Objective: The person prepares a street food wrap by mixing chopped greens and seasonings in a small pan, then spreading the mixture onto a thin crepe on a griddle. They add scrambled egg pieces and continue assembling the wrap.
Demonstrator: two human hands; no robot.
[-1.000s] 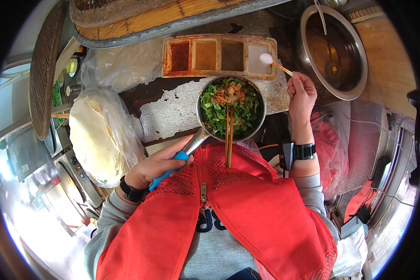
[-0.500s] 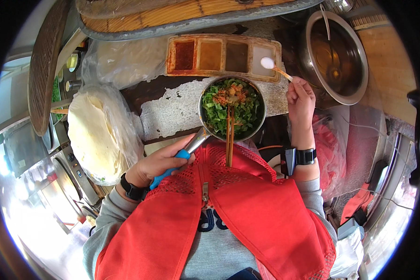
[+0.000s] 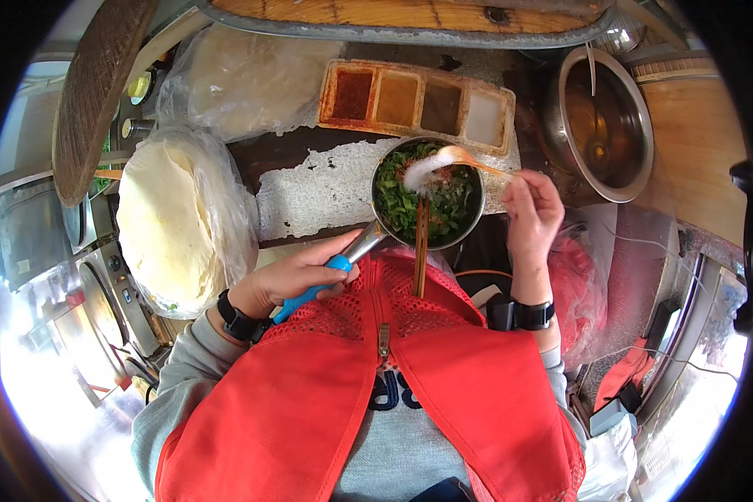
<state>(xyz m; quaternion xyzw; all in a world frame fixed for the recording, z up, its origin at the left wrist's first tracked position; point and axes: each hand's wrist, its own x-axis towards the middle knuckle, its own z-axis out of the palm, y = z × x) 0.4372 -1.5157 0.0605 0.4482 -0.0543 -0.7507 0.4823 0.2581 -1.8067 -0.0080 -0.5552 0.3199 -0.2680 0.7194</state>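
Observation:
My left hand (image 3: 297,276) is wrapped round the blue grip of a metal pan (image 3: 363,244). Chopped green leaves (image 3: 393,205) with orange-red bits fill the pan, and wooden chopsticks (image 3: 422,259) stand in it, leaning over the near rim. In my right hand (image 3: 531,213) is the thin handle of a small spoon (image 3: 473,161), pinched between the fingers. The spoon tilts over the pan, and white powder (image 3: 422,173) spills from it onto the greens. Just beyond the pan lies a seasoning box (image 3: 458,145), its compartments holding red, orange-brown, dark and white seasonings.
A stack of pale flatbreads (image 3: 161,226) sits in a plastic bag at left, with another plastic bag (image 3: 243,88) behind. Toward the right back stands a metal bowl (image 3: 576,159) of brownish liquid. A wooden board (image 3: 376,12) spans the far edge; a red bag (image 3: 579,268) hangs near my right forearm.
My right hand has brought the spoon of white powder from above the seasoning box, down and left over the pan, and tipped it. My left hand still holds the pan.

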